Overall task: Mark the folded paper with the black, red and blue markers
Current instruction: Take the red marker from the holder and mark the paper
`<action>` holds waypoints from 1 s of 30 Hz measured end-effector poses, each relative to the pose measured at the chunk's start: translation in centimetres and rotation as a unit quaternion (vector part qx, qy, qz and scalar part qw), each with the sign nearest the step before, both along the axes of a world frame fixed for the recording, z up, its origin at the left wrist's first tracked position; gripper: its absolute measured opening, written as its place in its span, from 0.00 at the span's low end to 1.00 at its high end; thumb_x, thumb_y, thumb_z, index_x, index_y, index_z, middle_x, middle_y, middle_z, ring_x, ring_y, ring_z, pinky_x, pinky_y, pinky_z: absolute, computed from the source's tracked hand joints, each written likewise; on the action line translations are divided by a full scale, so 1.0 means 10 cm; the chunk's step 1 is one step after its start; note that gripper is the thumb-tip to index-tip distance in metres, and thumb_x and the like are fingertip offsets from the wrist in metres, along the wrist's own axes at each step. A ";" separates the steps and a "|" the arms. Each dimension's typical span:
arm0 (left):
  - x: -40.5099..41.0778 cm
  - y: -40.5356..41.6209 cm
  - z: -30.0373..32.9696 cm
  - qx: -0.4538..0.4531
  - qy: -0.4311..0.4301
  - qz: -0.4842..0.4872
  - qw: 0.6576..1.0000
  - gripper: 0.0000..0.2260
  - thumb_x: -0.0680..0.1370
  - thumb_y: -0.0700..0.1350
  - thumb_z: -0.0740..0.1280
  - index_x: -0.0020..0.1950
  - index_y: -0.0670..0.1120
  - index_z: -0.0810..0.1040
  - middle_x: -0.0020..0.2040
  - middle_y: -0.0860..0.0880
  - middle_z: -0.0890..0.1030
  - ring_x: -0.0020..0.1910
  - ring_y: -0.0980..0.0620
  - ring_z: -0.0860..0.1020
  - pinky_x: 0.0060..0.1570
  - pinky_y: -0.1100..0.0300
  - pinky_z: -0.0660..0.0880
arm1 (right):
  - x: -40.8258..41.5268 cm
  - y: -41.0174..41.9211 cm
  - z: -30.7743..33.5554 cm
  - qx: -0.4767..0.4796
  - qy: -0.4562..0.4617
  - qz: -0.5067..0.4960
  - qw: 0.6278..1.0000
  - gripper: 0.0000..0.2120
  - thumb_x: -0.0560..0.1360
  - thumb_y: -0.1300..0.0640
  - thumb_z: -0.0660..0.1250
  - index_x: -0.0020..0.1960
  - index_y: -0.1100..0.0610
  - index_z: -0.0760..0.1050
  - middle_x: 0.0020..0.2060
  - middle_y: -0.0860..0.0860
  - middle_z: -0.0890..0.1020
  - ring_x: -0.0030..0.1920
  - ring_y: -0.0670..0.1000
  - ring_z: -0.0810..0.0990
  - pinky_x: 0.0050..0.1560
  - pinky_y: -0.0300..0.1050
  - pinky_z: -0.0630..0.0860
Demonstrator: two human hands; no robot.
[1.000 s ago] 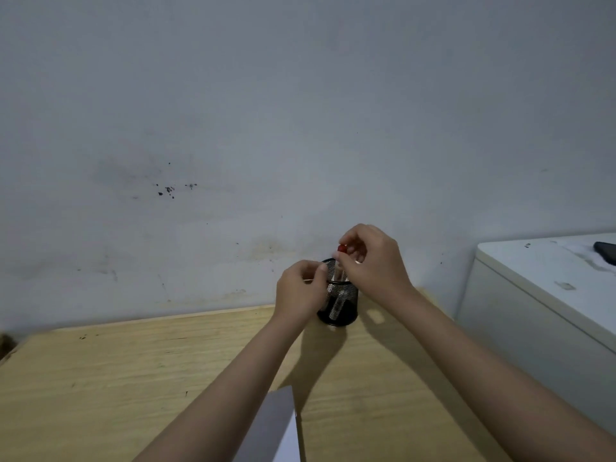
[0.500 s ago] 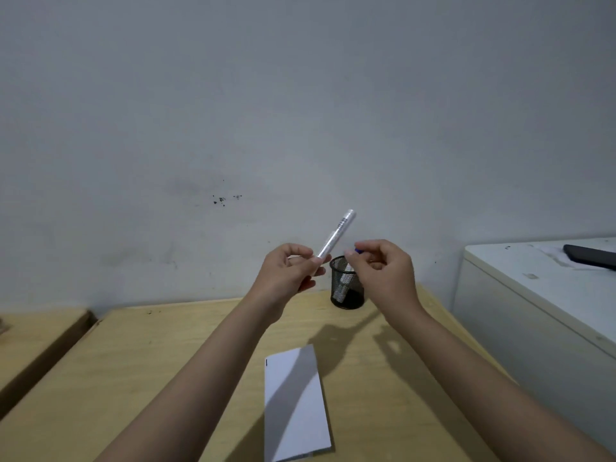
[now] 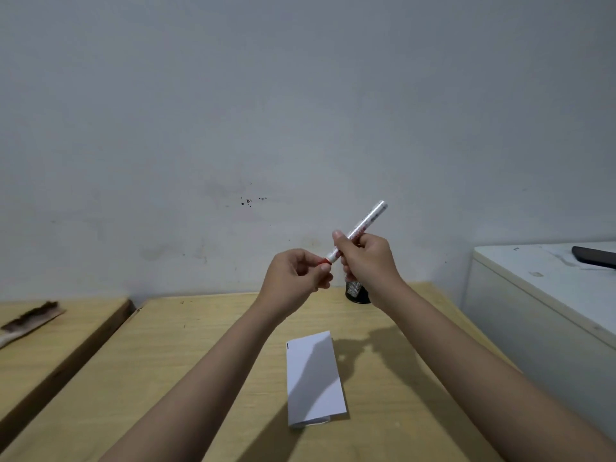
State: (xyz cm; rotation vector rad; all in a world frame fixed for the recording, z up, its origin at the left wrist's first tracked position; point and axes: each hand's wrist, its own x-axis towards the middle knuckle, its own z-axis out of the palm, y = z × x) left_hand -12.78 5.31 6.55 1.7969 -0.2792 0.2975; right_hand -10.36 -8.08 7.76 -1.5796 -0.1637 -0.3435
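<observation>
Pale grey wall fills most of the view, with a light wooden bench (image 3: 233, 378) below it. Your right hand (image 3: 368, 261) has its grip closed around the barrel of a white marker (image 3: 361, 228), which tilts up and to the right above the bench. Your left hand (image 3: 293, 275) pinches the marker's red cap (image 3: 324, 260) at the lower end between thumb and fingertips. You have the folded paper (image 3: 315, 378) lying flat on the bench beneath your forearms, well apart from both hands, with a short black mark (image 3: 288, 346) at its far left corner. A black mesh pen cup (image 3: 356, 291) stands behind your right wrist, partly hidden. On the white cabinet (image 3: 533, 295) to the right, a dark flat object (image 3: 595, 257) rests.
</observation>
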 end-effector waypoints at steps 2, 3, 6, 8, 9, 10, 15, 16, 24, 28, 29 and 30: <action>-0.03 -0.01 0.03 0.028 -0.005 0.013 1.000 0.06 0.76 0.42 0.66 0.41 0.42 0.79 0.32 0.46 0.82 0.28 0.55 0.78 0.36 0.57 0.73 | 0.00 0.01 0.00 -0.011 -0.019 -0.001 1.000 0.15 0.76 0.52 0.66 0.33 0.58 0.72 0.26 0.51 0.72 0.25 0.49 0.69 0.28 0.43 0.69; -0.03 -0.01 0.05 0.028 0.001 0.009 1.000 0.06 0.76 0.41 0.65 0.40 0.42 0.79 0.31 0.46 0.81 0.26 0.55 0.76 0.35 0.57 0.72 | 0.01 0.01 0.00 -0.014 -0.029 0.000 0.999 0.16 0.76 0.52 0.66 0.33 0.58 0.71 0.25 0.51 0.71 0.25 0.48 0.69 0.27 0.42 0.69; -0.02 0.03 0.08 -0.004 0.033 -0.033 0.999 0.08 0.77 0.40 0.63 0.41 0.40 0.79 0.30 0.47 0.78 0.25 0.56 0.73 0.33 0.60 0.72 | 0.02 0.01 -0.02 -0.004 -0.058 0.019 0.998 0.15 0.77 0.53 0.65 0.34 0.58 0.71 0.24 0.50 0.70 0.22 0.46 0.67 0.27 0.41 0.68; 0.01 0.09 0.08 -0.031 0.068 -0.069 0.995 0.10 0.78 0.42 0.62 0.43 0.39 0.80 0.29 0.49 0.76 0.25 0.56 0.71 0.33 0.62 0.73 | 0.06 -0.01 -0.05 0.019 -0.066 0.040 0.997 0.13 0.78 0.53 0.64 0.37 0.58 0.72 0.24 0.47 0.72 0.23 0.45 0.68 0.29 0.42 0.68; 0.03 0.13 0.06 -0.047 0.088 -0.085 0.991 0.11 0.79 0.42 0.61 0.45 0.39 0.81 0.29 0.50 0.75 0.26 0.57 0.71 0.33 0.63 0.73 | 0.09 -0.03 -0.05 0.036 -0.064 0.045 0.996 0.12 0.78 0.52 0.64 0.39 0.58 0.73 0.23 0.44 0.73 0.23 0.45 0.68 0.30 0.42 0.69; 0.04 0.16 0.04 -0.062 0.107 -0.099 0.987 0.11 0.79 0.43 0.61 0.46 0.38 0.80 0.29 0.51 0.75 0.26 0.57 0.71 0.33 0.64 0.74 | 0.12 -0.07 -0.04 0.055 -0.057 0.044 0.996 0.12 0.77 0.51 0.64 0.39 0.57 0.74 0.22 0.43 0.73 0.24 0.45 0.68 0.32 0.43 0.70; 0.24 0.36 -0.21 -0.038 0.136 -0.041 0.989 0.05 0.74 0.42 0.69 0.45 0.41 0.82 0.37 0.48 0.80 0.36 0.55 0.77 0.42 0.62 0.76 | 0.23 -0.26 -0.03 0.087 -0.045 0.020 0.995 0.11 0.77 0.53 0.65 0.38 0.58 0.75 0.25 0.49 0.70 0.24 0.45 0.68 0.29 0.41 0.69; 0.29 0.39 -0.28 -0.008 0.136 -0.014 0.991 0.03 0.72 0.41 0.71 0.44 0.42 0.82 0.38 0.48 0.81 0.37 0.54 0.77 0.43 0.61 0.76 | 0.24 -0.27 -0.07 0.068 -0.043 0.013 0.997 0.11 0.77 0.53 0.65 0.38 0.58 0.75 0.25 0.50 0.71 0.24 0.45 0.68 0.29 0.40 0.70; 0.80 0.51 -0.93 0.169 0.160 0.123 0.965 0.06 0.69 0.33 0.71 0.44 0.40 0.83 0.43 0.42 0.84 0.44 0.47 0.80 0.40 0.61 0.73 | 0.39 -0.23 -0.49 -0.013 -0.002 -0.013 1.000 0.18 0.76 0.52 0.67 0.45 0.70 0.75 0.34 0.59 0.73 0.27 0.52 0.68 0.29 0.44 0.69; 1.02 0.59 -1.19 0.263 0.151 0.143 0.942 0.10 0.70 0.34 0.67 0.50 0.40 0.82 0.50 0.42 0.84 0.52 0.46 0.79 0.49 0.60 0.73 | 0.47 -0.21 -0.68 -0.056 -0.005 -0.005 0.998 0.21 0.75 0.52 0.68 0.42 0.72 0.72 0.31 0.60 0.73 0.31 0.56 0.67 0.34 0.50 0.65; 1.06 0.61 -1.23 0.273 0.151 0.141 0.940 0.11 0.71 0.36 0.67 0.51 0.41 0.81 0.50 0.42 0.83 0.53 0.45 0.79 0.50 0.59 0.73 | 0.48 -0.21 -0.72 -0.067 -0.004 0.003 0.998 0.22 0.74 0.52 0.68 0.42 0.73 0.72 0.31 0.60 0.72 0.31 0.56 0.67 0.34 0.50 0.65; 1.09 0.62 -1.27 0.276 0.155 0.139 0.938 0.11 0.71 0.36 0.67 0.53 0.42 0.81 0.50 0.42 0.83 0.53 0.45 0.79 0.51 0.59 0.73 | 0.50 -0.21 -0.76 -0.078 -0.005 0.010 0.997 0.22 0.74 0.52 0.68 0.42 0.73 0.71 0.30 0.59 0.73 0.30 0.55 0.67 0.34 0.50 0.65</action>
